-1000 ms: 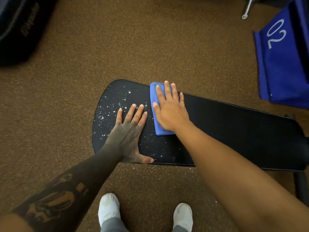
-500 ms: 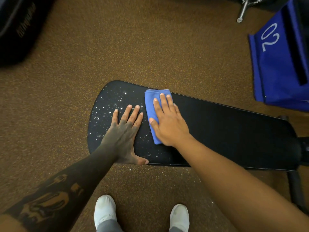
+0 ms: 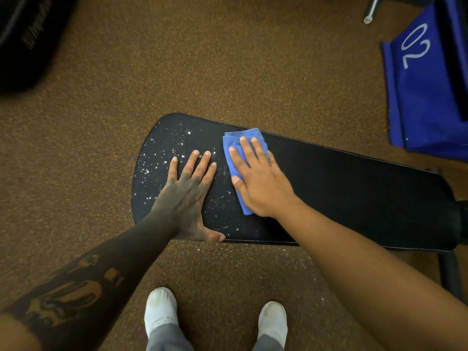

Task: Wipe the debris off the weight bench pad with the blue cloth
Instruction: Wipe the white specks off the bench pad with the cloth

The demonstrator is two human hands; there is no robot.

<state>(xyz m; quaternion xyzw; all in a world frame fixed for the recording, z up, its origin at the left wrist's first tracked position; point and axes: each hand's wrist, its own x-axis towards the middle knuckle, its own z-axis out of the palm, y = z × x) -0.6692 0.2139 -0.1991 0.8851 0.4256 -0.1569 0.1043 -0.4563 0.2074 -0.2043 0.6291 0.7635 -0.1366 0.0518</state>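
The black weight bench pad runs from centre to right. White specks of debris are scattered over its rounded left end. My left hand lies flat on that end with fingers spread, its thumb at the near edge. Just to its right, my right hand presses palm-down on the folded blue cloth. The cloth reaches the pad's far edge and is largely covered by the hand. The pad to the right of the cloth looks free of specks.
Brown speckled floor surrounds the bench, with some specks below the near edge. A blue bin marked "02" stands at the far right, and a dark object lies at top left. My white shoes stand near the bench. The bench's black frame sits lower right.
My right hand has slid back a little on the cloth, so more blue shows beyond the fingertips. The left hand stays flat in the same spot on the pad.
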